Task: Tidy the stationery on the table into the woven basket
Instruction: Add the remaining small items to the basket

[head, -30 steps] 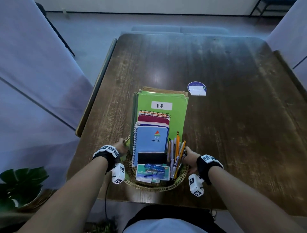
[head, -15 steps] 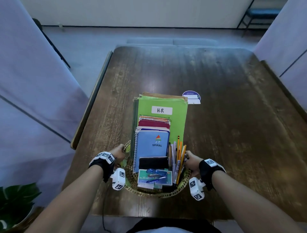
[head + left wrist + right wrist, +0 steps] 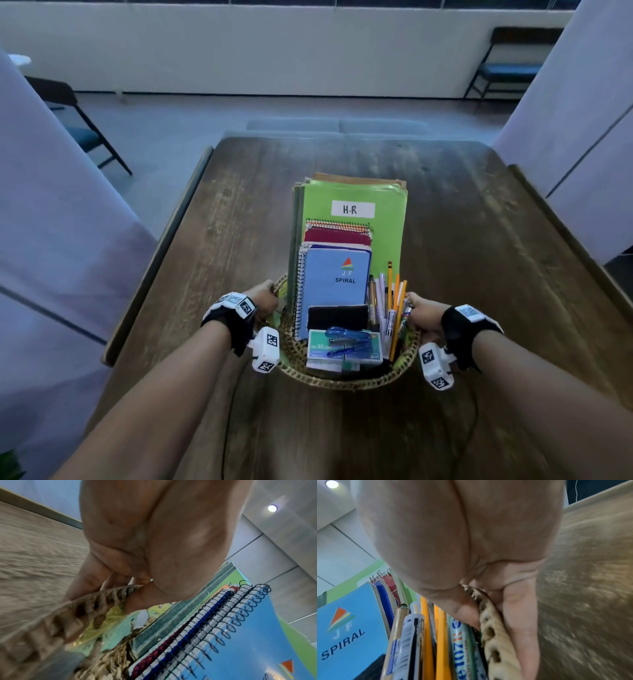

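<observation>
The round woven basket [image 3: 346,382] stands near the table's front edge, packed with stationery. A green folder marked H-R [image 3: 352,209], a red spiral pad [image 3: 337,236] and a blue SPIRAL notebook [image 3: 337,277] lean upright in it. Pens and pencils [image 3: 390,305] stand at its right, with a black case [image 3: 337,317] and a box with a blue stapler [image 3: 344,344] in front. My left hand [image 3: 265,299] grips the basket's left rim [image 3: 102,597], thumb inside. My right hand [image 3: 423,315] grips the right rim [image 3: 488,622] beside the pens [image 3: 426,635].
The dark wooden table [image 3: 479,274] spreads beyond and to the right of the basket. Pale partition panels [image 3: 51,222] flank both sides. A chair [image 3: 82,133] stands at the far left, another chair [image 3: 513,65] at the far right by the wall.
The view has tilted up and the basket with both hands sits farther along the table from its front edge. The round blue sticker behind the folder is no longer in sight.
</observation>
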Demonstrator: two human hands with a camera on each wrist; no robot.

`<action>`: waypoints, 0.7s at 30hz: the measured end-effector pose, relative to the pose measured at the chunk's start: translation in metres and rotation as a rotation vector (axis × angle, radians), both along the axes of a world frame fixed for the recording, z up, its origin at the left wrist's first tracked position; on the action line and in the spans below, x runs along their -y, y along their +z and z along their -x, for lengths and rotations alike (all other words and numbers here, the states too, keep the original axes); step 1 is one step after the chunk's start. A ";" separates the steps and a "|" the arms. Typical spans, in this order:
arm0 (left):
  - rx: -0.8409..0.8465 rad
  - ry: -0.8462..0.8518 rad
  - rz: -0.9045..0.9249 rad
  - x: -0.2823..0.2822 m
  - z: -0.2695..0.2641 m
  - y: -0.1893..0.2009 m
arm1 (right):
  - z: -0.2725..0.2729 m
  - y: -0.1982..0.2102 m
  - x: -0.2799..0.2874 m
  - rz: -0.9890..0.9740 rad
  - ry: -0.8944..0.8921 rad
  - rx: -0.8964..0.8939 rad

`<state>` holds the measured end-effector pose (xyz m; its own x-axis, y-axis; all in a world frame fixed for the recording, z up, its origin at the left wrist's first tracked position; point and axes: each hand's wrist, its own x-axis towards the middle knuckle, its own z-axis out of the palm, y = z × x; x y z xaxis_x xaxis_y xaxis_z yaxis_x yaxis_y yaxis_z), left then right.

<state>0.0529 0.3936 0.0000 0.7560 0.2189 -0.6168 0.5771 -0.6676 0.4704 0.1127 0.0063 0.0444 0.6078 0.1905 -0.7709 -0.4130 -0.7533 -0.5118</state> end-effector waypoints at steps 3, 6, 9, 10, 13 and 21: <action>0.025 0.002 0.006 0.020 -0.047 0.005 | -0.042 0.012 0.020 0.010 -0.003 0.012; 0.041 0.015 0.010 0.048 -0.079 0.034 | -0.079 0.025 0.032 0.007 -0.004 0.035; 0.042 0.020 -0.001 0.066 -0.117 0.041 | -0.116 0.035 0.044 -0.003 -0.009 0.036; 0.038 0.033 -0.004 0.072 -0.131 0.042 | -0.129 0.036 0.048 -0.009 -0.012 0.034; 0.052 0.052 -0.015 0.085 -0.169 0.035 | -0.171 0.030 0.057 0.007 0.020 0.067; 0.073 0.041 -0.128 0.102 -0.247 0.003 | -0.264 -0.013 0.059 0.078 0.129 0.213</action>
